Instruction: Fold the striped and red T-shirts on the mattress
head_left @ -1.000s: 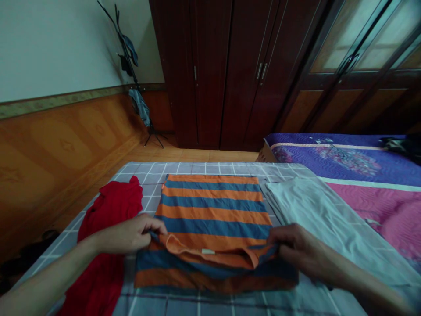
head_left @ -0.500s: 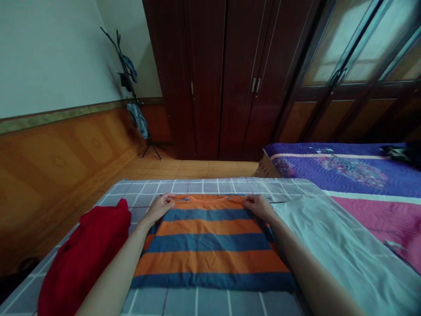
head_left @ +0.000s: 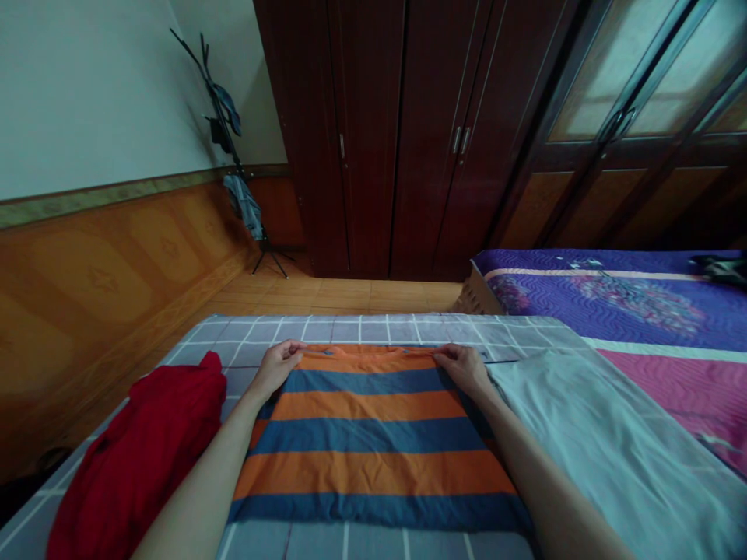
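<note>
An orange and blue striped shirt (head_left: 367, 432) lies spread out in front of me, its collar edge away from me and a blue band nearest. My left hand (head_left: 278, 367) pinches its far left corner between thumb and fingers. At the far right corner, my right hand (head_left: 464, 367) grips the cloth the same way. To the left of my left arm is a bunched red garment (head_left: 143, 455). A pale, wrinkled garment (head_left: 607, 443) lies to the right of my right arm.
Everything rests on a grey checked bedsheet (head_left: 315, 330). A purple and pink bed cover (head_left: 636, 299) adjoins on the right, with a perforated basket (head_left: 482, 289) by its corner. Beyond the floor stand a dark wooden wardrobe (head_left: 373, 140) and a coat rack (head_left: 230, 140).
My view has shifted slightly, and the shirt's near edge sits a little lower in the picture. Both hands keep their hold at the shirt's far corners.
</note>
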The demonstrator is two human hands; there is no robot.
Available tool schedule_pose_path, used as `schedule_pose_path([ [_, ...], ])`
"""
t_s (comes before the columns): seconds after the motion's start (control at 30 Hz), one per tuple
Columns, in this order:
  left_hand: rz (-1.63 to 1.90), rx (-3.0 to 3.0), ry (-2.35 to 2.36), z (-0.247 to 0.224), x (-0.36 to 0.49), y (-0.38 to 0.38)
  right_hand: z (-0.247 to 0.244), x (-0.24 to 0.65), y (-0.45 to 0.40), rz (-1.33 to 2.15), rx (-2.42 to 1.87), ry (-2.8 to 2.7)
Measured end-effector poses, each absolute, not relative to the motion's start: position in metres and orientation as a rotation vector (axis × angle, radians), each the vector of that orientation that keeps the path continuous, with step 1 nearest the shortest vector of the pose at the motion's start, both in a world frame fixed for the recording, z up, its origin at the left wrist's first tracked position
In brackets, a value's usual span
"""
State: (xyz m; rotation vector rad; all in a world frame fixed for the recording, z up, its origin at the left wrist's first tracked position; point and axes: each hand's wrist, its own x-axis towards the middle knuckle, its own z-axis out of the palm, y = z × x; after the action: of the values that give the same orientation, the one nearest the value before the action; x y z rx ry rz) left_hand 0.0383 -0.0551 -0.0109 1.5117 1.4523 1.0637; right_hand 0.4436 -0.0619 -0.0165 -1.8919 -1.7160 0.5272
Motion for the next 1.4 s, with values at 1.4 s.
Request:
schedule_pose_path([
  [1.4, 0.145, 2.545, 1.547, -0.012, 0.089, -0.199, -0.009, 0.364, -0.176, -0.095, -1.864, -2.225],
])
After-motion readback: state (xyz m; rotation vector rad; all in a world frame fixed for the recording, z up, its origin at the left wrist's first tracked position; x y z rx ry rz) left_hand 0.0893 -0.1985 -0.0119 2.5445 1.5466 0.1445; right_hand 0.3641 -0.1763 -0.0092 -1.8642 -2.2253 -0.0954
